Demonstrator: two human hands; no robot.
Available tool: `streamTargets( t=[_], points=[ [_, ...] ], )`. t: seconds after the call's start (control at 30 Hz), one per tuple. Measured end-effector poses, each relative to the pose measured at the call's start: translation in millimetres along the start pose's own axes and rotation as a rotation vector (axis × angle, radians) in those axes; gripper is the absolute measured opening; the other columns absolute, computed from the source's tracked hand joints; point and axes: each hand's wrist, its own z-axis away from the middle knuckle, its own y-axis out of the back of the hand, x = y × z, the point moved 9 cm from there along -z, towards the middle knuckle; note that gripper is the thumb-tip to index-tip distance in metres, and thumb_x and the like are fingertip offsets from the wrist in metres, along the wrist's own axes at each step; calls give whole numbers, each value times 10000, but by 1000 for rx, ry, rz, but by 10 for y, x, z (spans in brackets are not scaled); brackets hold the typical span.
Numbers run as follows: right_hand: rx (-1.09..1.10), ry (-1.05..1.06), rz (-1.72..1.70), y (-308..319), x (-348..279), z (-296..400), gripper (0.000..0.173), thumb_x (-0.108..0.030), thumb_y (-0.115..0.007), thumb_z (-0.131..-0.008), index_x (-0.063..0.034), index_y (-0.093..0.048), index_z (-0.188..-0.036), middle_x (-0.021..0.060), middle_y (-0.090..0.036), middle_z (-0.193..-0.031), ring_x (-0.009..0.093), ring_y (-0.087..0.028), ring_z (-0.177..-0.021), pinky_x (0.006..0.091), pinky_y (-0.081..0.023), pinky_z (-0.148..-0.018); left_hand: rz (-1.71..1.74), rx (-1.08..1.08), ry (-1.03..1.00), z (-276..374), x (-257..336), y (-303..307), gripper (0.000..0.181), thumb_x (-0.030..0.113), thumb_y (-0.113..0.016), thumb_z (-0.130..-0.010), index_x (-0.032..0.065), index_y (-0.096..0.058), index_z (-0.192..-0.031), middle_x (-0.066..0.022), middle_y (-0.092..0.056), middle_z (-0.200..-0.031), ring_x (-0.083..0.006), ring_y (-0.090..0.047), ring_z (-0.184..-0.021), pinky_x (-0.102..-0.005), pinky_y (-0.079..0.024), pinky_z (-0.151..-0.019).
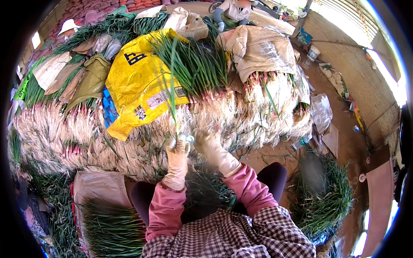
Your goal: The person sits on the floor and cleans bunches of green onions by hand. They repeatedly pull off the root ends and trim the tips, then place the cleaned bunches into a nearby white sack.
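My gloved left hand (176, 158) grips a green-leaved scallion (173, 106) near its lower end, with the leaves pointing up and away from me. Close by on its right is my gloved right hand (211, 150), blurred, so I cannot tell whether its fingers hold anything. Just beyond both hands rises a long heap of scallions with pale, stringy roots (209, 111) facing me. Green scallion leaves (196, 64) lie uncovered on top, between a yellow printed sack (138, 77) and a whitish woven sack (263, 51).
Trimmed scallions (113, 229) lie on a sheet at lower left. Loose green leaves (332, 200) are piled at lower right. A plastic bottle (301, 142) rests by the heap's right end. Across the heap sits a person (234, 11); a white hat (68, 26) shows at far left.
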Motion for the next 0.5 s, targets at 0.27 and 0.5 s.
streamTargets(
  t=[0.27,0.5],
  points=[
    [377,500,1617,71,-1429,7,241,-324,-638,-889,-86,-675,-872,66,-651,-710,155,-602,-515,277,-492,-455,-15,201,117,-104,88,420,252,281,-646,-920,44,-674,-840,-2,-626,-659,-70,-512,-530,-227,-353,-451],
    [502,346,1947,623,-1726,-470,551,-565,-575,-856,-29,-579,-980,142,-620,-990,305,-625,-815,425,-514,-619,-2,214,226,-36,-33,346,239,261,-654,-899,34,-673,-823,-6,-604,-633,-85,-500,-486,-227,-328,-420]
  ],
)
